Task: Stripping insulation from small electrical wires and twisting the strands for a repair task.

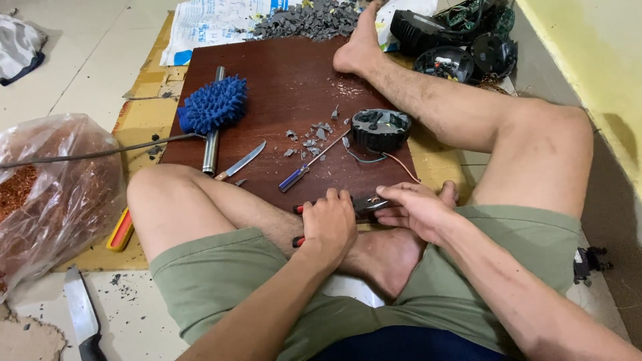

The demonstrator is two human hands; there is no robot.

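My left hand grips the red handles of a pair of pliers at the near edge of a dark brown wooden board. My right hand pinches thin wires at the pliers' jaws. An orange wire and a grey one lead from there to a round black plastic part lying on the board. A blue-handled screwdriver lies just left of it among grey plastic chips.
On the board lie a small knife, a metal tube and a blue fluffy duster head. A bag of copper scrap sits left, a large knife on the floor, black round housings far right, grey rubble beyond.
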